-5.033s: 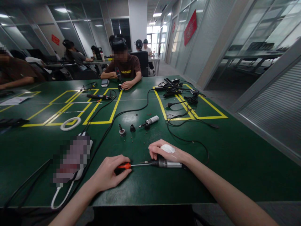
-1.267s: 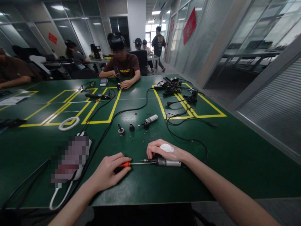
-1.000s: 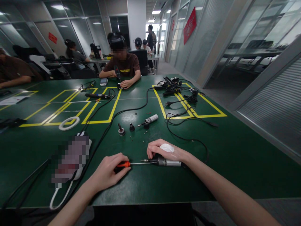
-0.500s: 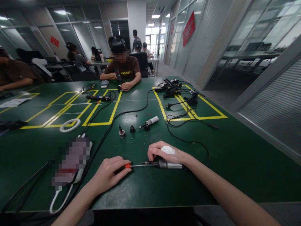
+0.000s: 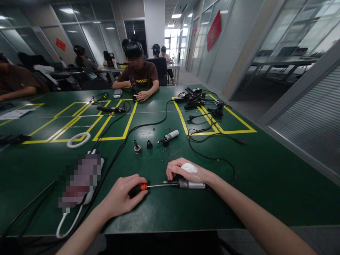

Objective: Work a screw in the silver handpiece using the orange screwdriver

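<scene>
My left hand is closed around the black and orange handle of a screwdriver, whose thin shaft points right. The shaft's tip reaches the black front part of a silver and black tool lying on the green table. My right hand rests just behind that tool with its fingers curled; a white patch is on its back. What its fingertips hold, if anything, is hidden. Beyond my hands lie a round metal part with a stem, a black cone and a second silver tool.
A tangle of black cables and adapters lies at the back right. At left are a white tape ring and a blurred device with a white cable. A person works across the table with a dark tool.
My left hand has loosened slightly, with the thumb a little further from the handle. The right hand and the tools have hardly moved. The standing person in the background is no longer visible.
</scene>
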Action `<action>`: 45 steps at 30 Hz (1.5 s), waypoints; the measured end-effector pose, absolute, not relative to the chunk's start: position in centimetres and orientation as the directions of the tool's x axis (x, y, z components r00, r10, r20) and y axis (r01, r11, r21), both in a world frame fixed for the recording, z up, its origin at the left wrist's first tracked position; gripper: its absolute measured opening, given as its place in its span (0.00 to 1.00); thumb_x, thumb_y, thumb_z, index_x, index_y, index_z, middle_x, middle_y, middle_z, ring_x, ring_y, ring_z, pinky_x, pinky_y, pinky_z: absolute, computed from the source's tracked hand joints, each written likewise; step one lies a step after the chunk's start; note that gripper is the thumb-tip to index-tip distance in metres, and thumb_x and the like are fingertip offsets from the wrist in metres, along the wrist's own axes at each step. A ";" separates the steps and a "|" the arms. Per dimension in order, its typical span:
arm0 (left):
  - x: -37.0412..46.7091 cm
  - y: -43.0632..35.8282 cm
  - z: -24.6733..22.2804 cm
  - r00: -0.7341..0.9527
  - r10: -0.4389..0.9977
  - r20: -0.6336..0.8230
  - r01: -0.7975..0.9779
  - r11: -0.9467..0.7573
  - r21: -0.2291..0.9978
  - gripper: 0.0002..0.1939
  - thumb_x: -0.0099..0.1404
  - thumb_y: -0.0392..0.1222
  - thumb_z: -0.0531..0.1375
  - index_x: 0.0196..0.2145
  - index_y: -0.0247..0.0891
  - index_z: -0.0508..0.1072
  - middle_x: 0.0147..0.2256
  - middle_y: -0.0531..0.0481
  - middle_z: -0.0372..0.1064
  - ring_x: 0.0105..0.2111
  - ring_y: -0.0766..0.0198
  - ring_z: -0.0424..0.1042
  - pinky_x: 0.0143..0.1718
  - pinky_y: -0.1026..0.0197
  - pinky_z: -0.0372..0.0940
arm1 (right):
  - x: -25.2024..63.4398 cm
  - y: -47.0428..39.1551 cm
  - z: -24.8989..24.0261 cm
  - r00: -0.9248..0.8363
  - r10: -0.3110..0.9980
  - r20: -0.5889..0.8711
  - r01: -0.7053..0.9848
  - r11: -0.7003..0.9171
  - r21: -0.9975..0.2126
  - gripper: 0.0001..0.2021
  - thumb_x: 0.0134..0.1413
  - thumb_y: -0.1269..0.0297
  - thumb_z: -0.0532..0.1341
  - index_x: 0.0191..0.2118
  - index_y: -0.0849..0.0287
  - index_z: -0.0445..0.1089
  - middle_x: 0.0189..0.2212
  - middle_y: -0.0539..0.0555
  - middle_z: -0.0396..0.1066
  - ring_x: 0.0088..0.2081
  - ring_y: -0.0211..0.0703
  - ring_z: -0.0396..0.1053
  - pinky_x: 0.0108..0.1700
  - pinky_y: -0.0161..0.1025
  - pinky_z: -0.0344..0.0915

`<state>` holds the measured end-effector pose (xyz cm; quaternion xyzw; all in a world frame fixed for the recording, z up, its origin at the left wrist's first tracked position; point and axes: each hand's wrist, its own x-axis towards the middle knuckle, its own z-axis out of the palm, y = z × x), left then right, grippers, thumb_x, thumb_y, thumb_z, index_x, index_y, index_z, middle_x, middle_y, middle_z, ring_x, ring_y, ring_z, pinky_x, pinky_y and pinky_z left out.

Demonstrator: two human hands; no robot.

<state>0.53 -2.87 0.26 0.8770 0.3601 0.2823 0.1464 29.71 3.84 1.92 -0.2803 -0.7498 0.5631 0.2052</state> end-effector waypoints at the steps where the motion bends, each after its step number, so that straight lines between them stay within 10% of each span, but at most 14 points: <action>1: 0.5 -2.8 0.3 0.583 0.712 0.391 0.544 -0.700 0.463 0.05 0.75 0.39 0.59 0.44 0.39 0.76 0.30 0.51 0.76 0.28 0.65 0.76 0.30 0.66 0.65 | 29.7 3.8 1.9 -0.758 0.652 -0.009 0.189 0.207 -0.960 0.33 0.68 0.34 0.54 0.28 0.62 0.73 0.31 0.56 0.75 0.34 0.44 0.70 0.43 0.40 0.67; 45: 0.1 -2.5 -0.3 0.579 0.698 0.422 0.531 -0.715 0.454 0.10 0.77 0.43 0.60 0.46 0.38 0.81 0.31 0.48 0.78 0.29 0.64 0.77 0.32 0.66 0.69 | 29.6 3.9 1.7 -0.756 0.654 -0.027 0.195 0.186 -0.963 0.34 0.67 0.33 0.54 0.28 0.61 0.73 0.30 0.56 0.74 0.34 0.43 0.69 0.42 0.39 0.66</action>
